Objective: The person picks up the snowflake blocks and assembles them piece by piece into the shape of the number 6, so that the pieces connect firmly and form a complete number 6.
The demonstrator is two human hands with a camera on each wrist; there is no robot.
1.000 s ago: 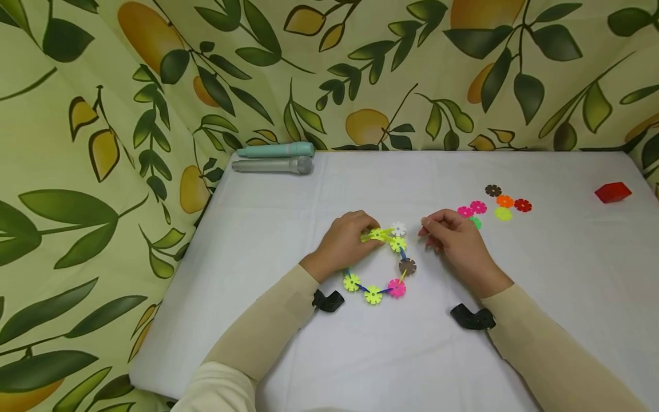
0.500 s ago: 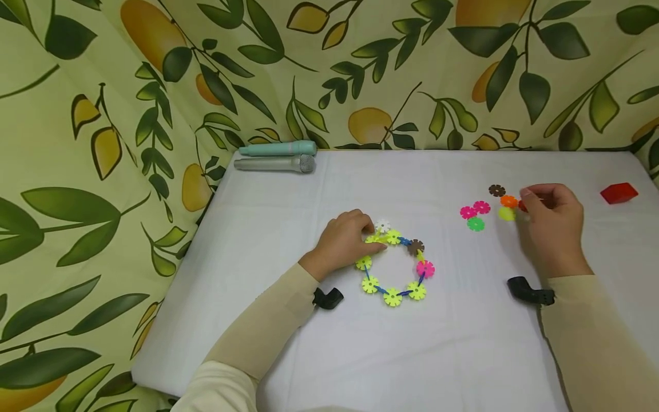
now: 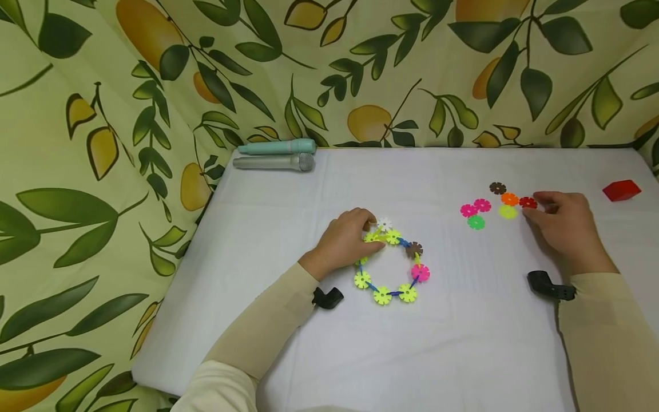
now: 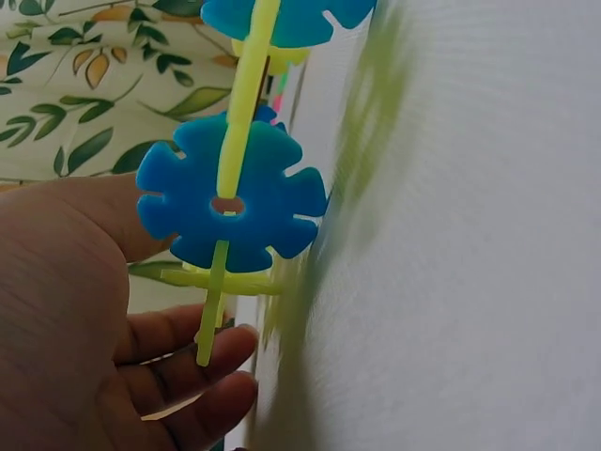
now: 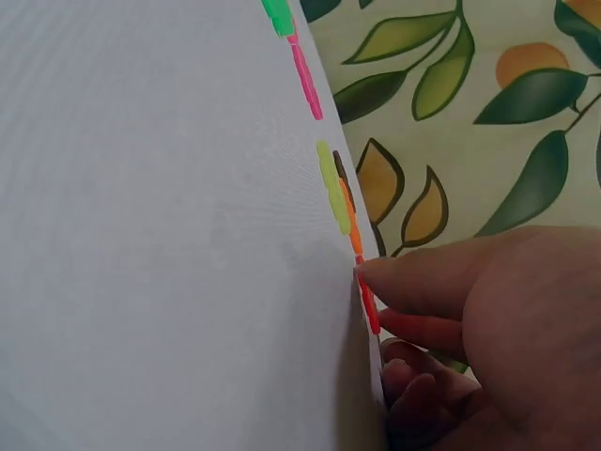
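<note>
My left hand [image 3: 342,237] holds the ring of notched discs [image 3: 408,293] at its far left part, fingers and thumb clamped on a yellow-green piece there, with the ring on the white-covered counter [image 3: 463,349] in front of me. A white disc [image 3: 384,224] sits at its far edge, and a brown disc [image 3: 414,249] and a pink disc [image 3: 420,272] form part of its right side. At my left wrist a blue disc [image 4: 230,202] shows upright, yellow pieces set into its notches. My right hand [image 3: 568,226] is at the red disc [image 3: 528,202], thumb and forefinger apart at its rim; I cannot tell whether they grip it. An orange disc [image 3: 509,199] lies just left of the red one, near a loose yellow disc [image 3: 507,212] and a dark brown disc [image 3: 497,187]; farther left are two pink discs [image 3: 482,205] and a green disc [image 3: 476,222]. Beyond my right hand lies a red block [image 3: 621,190]; two microphones [image 3: 273,163] lie at the far left corner.
</note>
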